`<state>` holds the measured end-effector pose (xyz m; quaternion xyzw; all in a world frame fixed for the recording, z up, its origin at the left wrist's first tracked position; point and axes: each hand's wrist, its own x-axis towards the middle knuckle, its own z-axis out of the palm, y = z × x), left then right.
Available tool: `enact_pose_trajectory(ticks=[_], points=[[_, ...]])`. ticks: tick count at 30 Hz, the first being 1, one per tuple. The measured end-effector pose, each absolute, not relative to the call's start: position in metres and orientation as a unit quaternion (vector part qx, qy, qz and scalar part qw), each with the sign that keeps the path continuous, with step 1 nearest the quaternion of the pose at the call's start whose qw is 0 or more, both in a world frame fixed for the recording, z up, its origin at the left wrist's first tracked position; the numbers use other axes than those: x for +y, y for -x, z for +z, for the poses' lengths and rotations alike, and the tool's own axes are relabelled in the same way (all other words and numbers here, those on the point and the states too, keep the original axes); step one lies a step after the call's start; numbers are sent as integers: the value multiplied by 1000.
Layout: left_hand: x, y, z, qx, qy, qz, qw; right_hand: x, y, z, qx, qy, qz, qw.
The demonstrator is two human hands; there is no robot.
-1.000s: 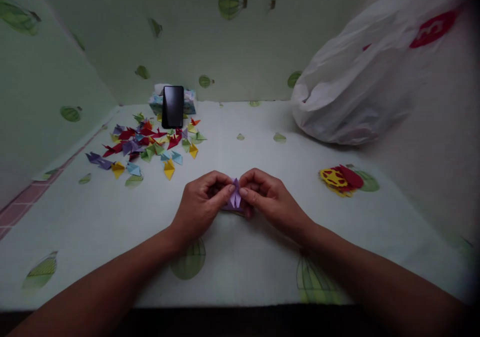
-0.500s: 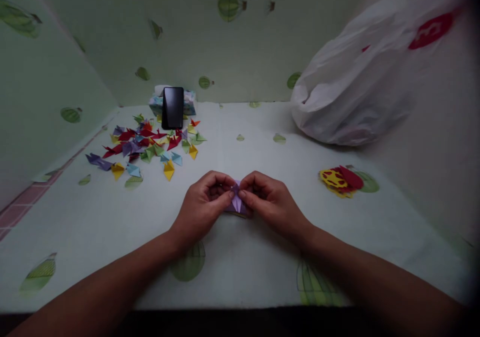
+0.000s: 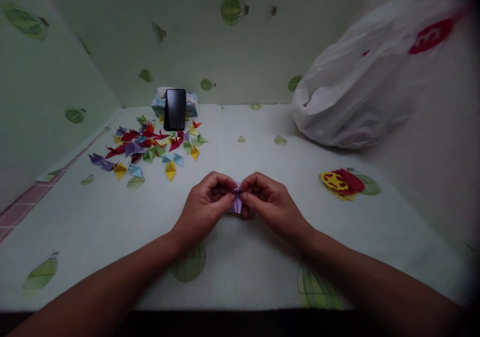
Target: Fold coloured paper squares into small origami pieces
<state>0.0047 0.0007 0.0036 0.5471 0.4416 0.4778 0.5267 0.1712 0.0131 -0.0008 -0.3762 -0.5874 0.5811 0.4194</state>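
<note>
My left hand [image 3: 204,204] and right hand [image 3: 268,202] pinch the folded purple paper [image 3: 237,203] between thumbs and fingers, above the table [image 3: 240,267].

From my end, desk [image 3: 262,257]: pale, green balloon print. Relative to desk: folded paper between hands [image 3: 240,197], purple; paper pile [image 3: 146,144] on left, red, yellow, green, blue, purple, orange; cutouts [image 3: 341,183] on right, yellow and red.
</note>
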Motion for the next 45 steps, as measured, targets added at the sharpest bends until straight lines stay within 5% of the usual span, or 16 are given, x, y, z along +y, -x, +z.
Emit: enact_pose_trajectory(ticks=[14, 23, 33, 45], points=[[-1, -6, 4, 415, -526, 522, 528, 7, -174, -1, -658, 370, 456, 471], [1, -2, 2, 388, -585, 490, 516, 11, -177, 4, -597, 377, 507, 494], [5, 2, 5, 383, -594, 480, 519, 17, -179, 5, -546, 345, 662, 381], [0, -7, 0, 392, -507, 484, 595, 12, -168, -7, -427, 363, 669, 487]])
